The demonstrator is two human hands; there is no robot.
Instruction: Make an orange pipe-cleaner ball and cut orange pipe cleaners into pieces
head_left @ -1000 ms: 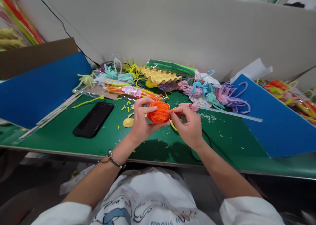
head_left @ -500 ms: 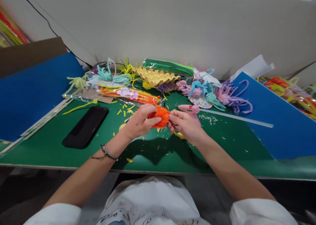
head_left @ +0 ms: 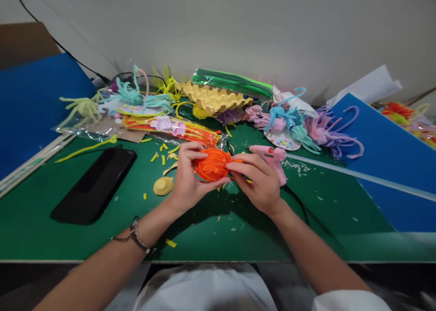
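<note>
Between my hands, above the green table, is an orange bundle of pipe cleaners [head_left: 214, 164] bent into a rounded, ribbed shape. My left hand [head_left: 190, 177] holds it from the left, fingers above and thumb beneath. With bent fingers, my right hand [head_left: 257, 179] pinches the gathered orange strands at the bundle's right end. Just behind that hand lies a pink glue gun [head_left: 277, 158], its black cord trailing toward me and a long clear glue stick [head_left: 340, 168] reaching right from its back. A small pale yellow cup-like piece [head_left: 163, 186] lies left of the bundle.
A black phone [head_left: 95, 183] lies on the left. Yellow scraps [head_left: 154, 157] are scattered near the hands. Behind are bagged orange and yellow pipe cleaners [head_left: 200, 133], a yellow egg carton [head_left: 211, 98], a green pack [head_left: 235, 82] and pastel pipe-cleaner pieces [head_left: 279, 120]. Blue panels [head_left: 391, 165] flank both sides.
The view has shifted closer to the table. My left hand has turned the orange bundle so more of its ribbed side shows, and my right hand's fingers now lie along its gathered end.
</note>
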